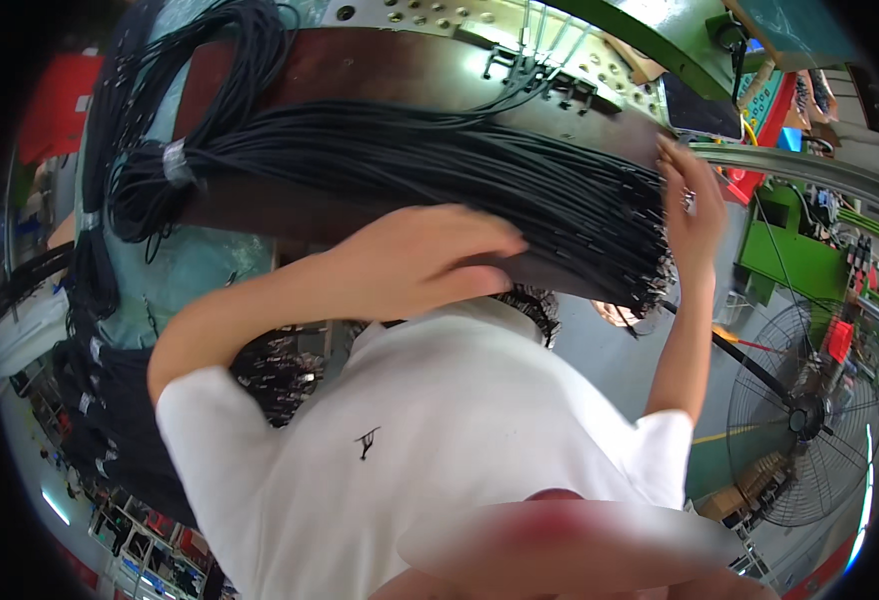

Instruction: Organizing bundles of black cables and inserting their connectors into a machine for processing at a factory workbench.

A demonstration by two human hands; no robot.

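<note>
A left hand (425, 255), blurred, hangs over the near edge of a long bundle of black cables (440, 160), its thumb and fingers spread apart with nothing between them. The right hand (697, 215), a ring (689, 202) on one finger, stands upright at the bundle's right end, its fingers stretched along the cut-looking, glinting tips (650, 240); whether it pinches any of them cannot be told. The cables, smooth, thin and round, lie side by side across a glossy, dark reddish-brown tabletop (380, 70), fanning out flat at the right and gathered at the left by a pale, shiny band (175, 162). Beyond them, a few strands run up to a dark metal rack (580, 95) with short prongs, beside a pale plate (410, 14) punched with round holes. A looped coil of cable (260, 40) drapes over the far left corner, near a crinkled, see-through greenish sheet (225, 265). The worker's white cotton-like shirt (440, 410) fills the foreground. To the right, a round fan (808, 418) with a wire guard stands below green metal machinery (790, 250).
</note>
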